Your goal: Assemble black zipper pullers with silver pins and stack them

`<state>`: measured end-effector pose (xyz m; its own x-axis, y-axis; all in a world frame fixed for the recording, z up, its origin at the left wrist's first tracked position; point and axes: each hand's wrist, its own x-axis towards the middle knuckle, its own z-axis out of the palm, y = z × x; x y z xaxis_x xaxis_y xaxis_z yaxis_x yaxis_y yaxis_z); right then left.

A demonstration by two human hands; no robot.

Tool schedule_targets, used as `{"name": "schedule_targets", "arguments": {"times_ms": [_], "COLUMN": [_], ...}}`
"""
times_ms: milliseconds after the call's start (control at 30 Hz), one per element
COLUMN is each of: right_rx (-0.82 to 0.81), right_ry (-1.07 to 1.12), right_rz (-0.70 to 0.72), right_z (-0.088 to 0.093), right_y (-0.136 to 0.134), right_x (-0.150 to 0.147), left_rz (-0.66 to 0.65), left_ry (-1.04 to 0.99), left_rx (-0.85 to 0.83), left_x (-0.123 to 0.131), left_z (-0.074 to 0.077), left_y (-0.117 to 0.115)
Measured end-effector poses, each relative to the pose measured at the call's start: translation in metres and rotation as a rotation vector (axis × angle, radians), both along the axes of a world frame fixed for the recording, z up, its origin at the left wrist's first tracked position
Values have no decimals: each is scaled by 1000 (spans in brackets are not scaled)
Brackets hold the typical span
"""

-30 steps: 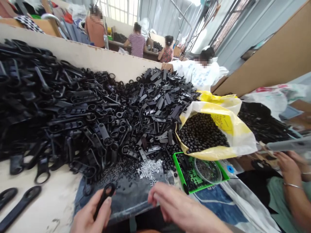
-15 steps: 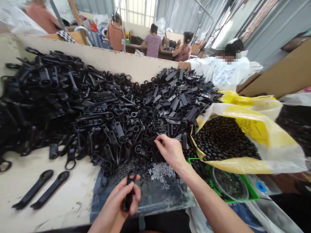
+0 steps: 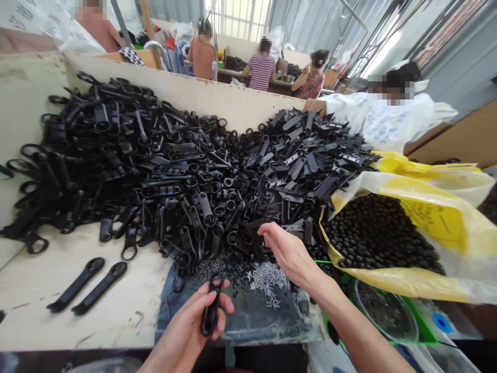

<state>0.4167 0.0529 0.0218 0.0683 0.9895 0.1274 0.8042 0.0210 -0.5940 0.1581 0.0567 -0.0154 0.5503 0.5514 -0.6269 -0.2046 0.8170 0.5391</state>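
Observation:
In the head view, my left hand (image 3: 205,316) is wrapped round a black plastic handle-like part (image 3: 210,313); a ring shows at its upper end. My right hand (image 3: 285,248) reaches to the front of the heap of flat black pieces (image 3: 295,160), its fingers bent down beside a dark flat piece (image 3: 254,226). Those fingertips are partly hidden, so I cannot see whether they grip anything. Small silvery pins (image 3: 267,280) lie on a dark mat (image 3: 240,321) between my hands. A big heap of black ringed parts (image 3: 166,155) rises behind.
Two long black parts (image 3: 79,285) lie side by side at left. At right are a yellow-white bag (image 3: 388,280) of round black pieces and a green tray (image 3: 427,331) with a clear bowl (image 3: 388,311). A low board (image 3: 194,96) backs the heap; several people sit beyond.
The scene has shifted to the right and the view has turned slightly left. My right hand's pinch at the heap has changed to fingers bent downward. My left hand still holds the black part.

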Motion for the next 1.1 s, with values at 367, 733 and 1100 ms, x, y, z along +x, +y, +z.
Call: {"name": "schedule_targets", "arguments": {"times_ms": [367,733,1100], "right_rx": [79,83,-183], "right_ry": [26,1040,474], "right_rz": [-139,-398,-129], "right_z": [-13,-42,-19], "right_y": [37,-65,-77], "right_x": [-11,-96,-79], "left_rz": [17,277,65], "left_ry": [-24,-2,295], "left_rx": [-53,-135,480], "left_x": [0,27,9], "left_z": [0,22,1], "left_y": [0,4,-9]}}
